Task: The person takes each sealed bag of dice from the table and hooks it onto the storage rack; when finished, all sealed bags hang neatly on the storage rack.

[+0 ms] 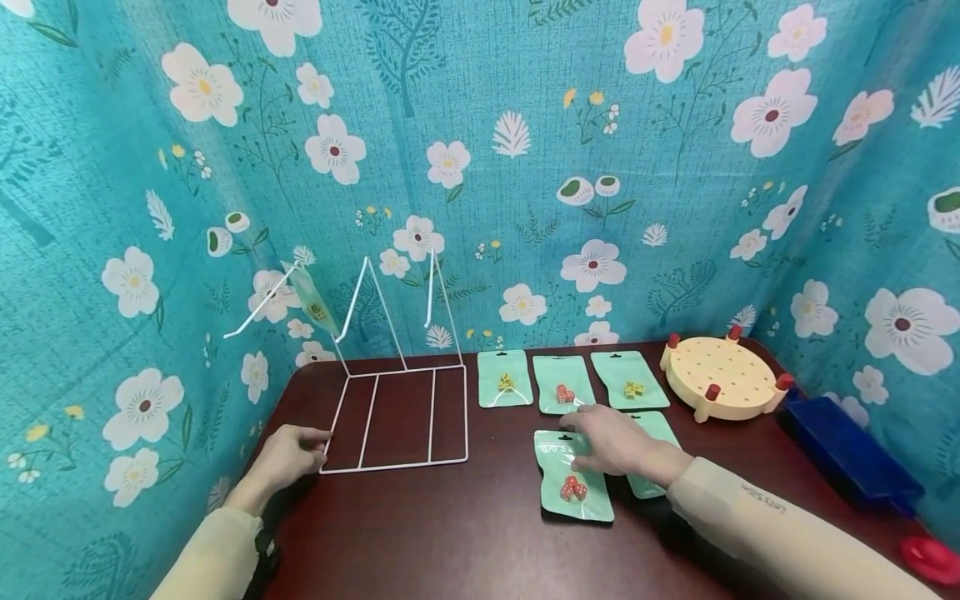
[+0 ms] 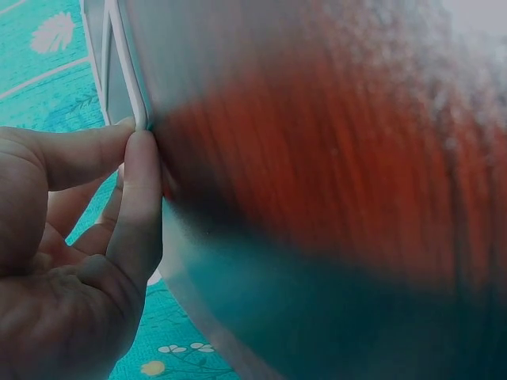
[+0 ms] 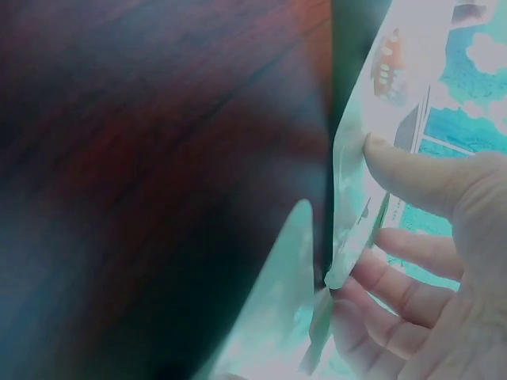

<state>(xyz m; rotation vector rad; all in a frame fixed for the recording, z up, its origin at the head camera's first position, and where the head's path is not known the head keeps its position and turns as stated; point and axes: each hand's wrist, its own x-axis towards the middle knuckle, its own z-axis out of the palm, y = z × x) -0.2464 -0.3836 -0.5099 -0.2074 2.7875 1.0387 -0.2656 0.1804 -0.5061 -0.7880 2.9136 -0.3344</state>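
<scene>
A white wire rack [image 1: 393, 467] with upright hooks stands on the left of the table; one green pouch [image 1: 311, 300] hangs on its left hook. My left hand [image 1: 281, 458] pinches the rack's base wire near the front left corner, thumb against finger in the left wrist view. Over the pouches on the right is my right hand [image 1: 611, 437], fingers slightly bent. Its thumb [image 3: 404, 170] touches the face of a green pouch of red dice [image 1: 573, 487], while the fingers lie by that pouch's edge. The hand and sleeve partly cover another green pouch [image 1: 656, 425].
Along the back lie a pouch with yellow pieces [image 1: 504, 367], a pouch with red dice [image 1: 555, 371] and a pouch with yellow dice [image 1: 630, 371]. A cream pegged disc [image 1: 720, 375], a blue tray [image 1: 847, 450] and a red object [image 1: 930, 558] are at the right. A floral curtain [image 1: 480, 192] stands behind.
</scene>
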